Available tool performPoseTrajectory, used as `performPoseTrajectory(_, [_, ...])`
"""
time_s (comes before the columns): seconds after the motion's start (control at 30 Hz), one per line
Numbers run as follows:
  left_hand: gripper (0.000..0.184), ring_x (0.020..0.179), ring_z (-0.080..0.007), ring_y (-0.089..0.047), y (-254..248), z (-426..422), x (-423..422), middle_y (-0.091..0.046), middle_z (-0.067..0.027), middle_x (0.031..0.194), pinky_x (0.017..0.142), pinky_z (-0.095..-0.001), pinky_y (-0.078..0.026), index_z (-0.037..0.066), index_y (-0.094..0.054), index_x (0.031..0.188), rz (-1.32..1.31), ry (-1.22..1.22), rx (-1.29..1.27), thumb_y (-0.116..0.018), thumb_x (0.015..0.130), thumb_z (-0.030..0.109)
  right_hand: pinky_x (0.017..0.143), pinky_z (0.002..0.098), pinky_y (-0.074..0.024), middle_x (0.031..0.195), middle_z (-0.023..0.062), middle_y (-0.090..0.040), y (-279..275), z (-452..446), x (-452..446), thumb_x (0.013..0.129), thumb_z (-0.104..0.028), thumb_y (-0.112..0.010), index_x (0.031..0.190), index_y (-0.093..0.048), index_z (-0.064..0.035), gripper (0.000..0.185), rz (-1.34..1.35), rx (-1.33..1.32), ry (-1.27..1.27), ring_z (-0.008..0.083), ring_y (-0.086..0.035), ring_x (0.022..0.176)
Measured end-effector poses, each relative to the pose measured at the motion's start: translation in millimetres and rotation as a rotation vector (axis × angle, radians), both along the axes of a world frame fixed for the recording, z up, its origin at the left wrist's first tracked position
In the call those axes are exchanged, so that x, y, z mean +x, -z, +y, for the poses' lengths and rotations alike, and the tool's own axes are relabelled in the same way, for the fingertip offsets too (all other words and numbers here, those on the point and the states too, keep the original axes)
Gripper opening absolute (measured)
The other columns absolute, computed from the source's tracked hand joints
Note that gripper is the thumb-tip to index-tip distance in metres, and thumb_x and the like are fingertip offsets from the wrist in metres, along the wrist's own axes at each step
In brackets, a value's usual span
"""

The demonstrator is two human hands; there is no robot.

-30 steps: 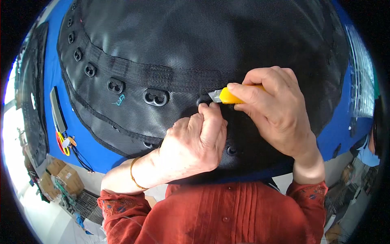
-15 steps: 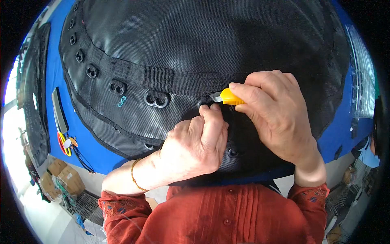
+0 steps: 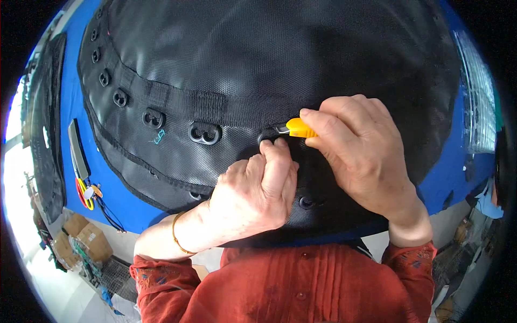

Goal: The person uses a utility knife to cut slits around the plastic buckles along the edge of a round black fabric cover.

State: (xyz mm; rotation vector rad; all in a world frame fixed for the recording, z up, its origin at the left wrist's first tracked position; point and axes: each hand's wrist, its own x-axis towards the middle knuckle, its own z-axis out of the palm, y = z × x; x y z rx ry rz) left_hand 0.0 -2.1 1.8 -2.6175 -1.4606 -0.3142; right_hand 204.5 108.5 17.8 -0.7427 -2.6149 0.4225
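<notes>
Jutting left from the right hand (image 3: 363,156) gripping it, a yellow cutter (image 3: 300,128) points at the black buckle (image 3: 265,135) the left hand (image 3: 252,192) holds

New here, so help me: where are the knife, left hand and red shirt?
Knife (image 3: 300,128): head view, yellow handle.
Left hand (image 3: 249,195): head view, back of it.
Red shirt (image 3: 256,285): head view, front.

Left hand (image 3: 250,194): curling loosely, back facing up, two fingertips (image 3: 281,142) pressing side by side.
Right hand (image 3: 361,153): gripping, thumb and fingers closing, pointing leftward.
Left forearm (image 3: 172,237): angling inward.
Right forearm (image 3: 412,220): reaching forward.
</notes>
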Motion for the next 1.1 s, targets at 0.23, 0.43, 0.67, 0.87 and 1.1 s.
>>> performPoseTrajectory(0.23, [0.034, 0.066, -0.0163, -0.062, 3.4, 2.9, -1.1, -0.067, -0.0259, 0.104, 0.049, -0.0275, -0.052, -0.018, -0.069, 0.113, -0.034, 0.027, 0.071, -0.076, 0.094, 0.009, 0.078, 0.0393, -0.0485, 0.094, 0.0042, -0.061, 10.1, 2.1, -3.9, 0.090, -0.017, -0.075, 0.110, -0.072, -0.0072, 0.022, 0.074, 0.088, -0.009, 0.0242, -0.063, 0.085])
performPoseTrajectory(0.43, [0.032, 0.064, -0.0169, -0.060, 6.8, 2.5, -4.9, -0.063, -0.0245, 0.103, 0.049, -0.0307, -0.054, -0.018, -0.069, 0.110, -0.060, 0.019, 0.042, -0.074, 0.096, 0.011, 0.079, 0.0406, -0.0493, 0.101, 0.0060, -0.063, 5.6, -0.8, -2.5, 0.089, -0.018, -0.079, 0.114, -0.073, -0.0067, 0.028, 0.043, 0.061, -0.016, 0.0261, -0.064, 0.088])
performPoseTrajectory(0.67, [0.034, 0.068, -0.0205, -0.063, 1.9, 1.1, -4.5, -0.062, -0.0179, 0.103, 0.054, -0.0338, -0.056, -0.013, -0.066, 0.117, -0.075, -0.022, -0.023, -0.073, 0.098, 0.014, 0.080, 0.0380, -0.0480, 0.096, 0.0055, -0.062, 15.1, -3.0, -4.0, 0.092, -0.018, -0.071, 0.111, -0.074, -0.0082, 0.022, 0.051, 0.112, -0.016, 0.0239, -0.063, 0.090])
performPoseTrajectory(0.87, [0.037, 0.068, -0.0216, -0.063, 8.5, 1.3, -7.8, -0.060, -0.0151, 0.099, 0.053, -0.0338, -0.054, -0.012, -0.065, 0.123, -0.044, -0.011, 0.034, -0.073, 0.098, 0.015, 0.074, 0.0359, -0.0464, 0.087, 0.0040, -0.059, 23.3, -1.5, -7.6, 0.093, -0.019, -0.069, 0.100, -0.073, -0.0079, 0.014, 0.144, 0.173, -0.018, 0.0228, -0.061, 0.082])
performPoseTrajectory(1.1, [0.035, 0.065, -0.0236, -0.063, 4.7, 1.2, -7.1, -0.060, -0.0145, 0.098, 0.055, -0.0370, -0.053, -0.012, -0.065, 0.123, -0.079, -0.015, -0.006, -0.074, 0.097, 0.010, 0.075, 0.0361, -0.0457, 0.085, 0.0031, -0.056, 29.1, -2.6, -8.3, 0.091, -0.019, -0.067, 0.095, -0.070, -0.0101, 0.011, 0.232, 0.195, -0.004, 0.0215, -0.060, 0.081])
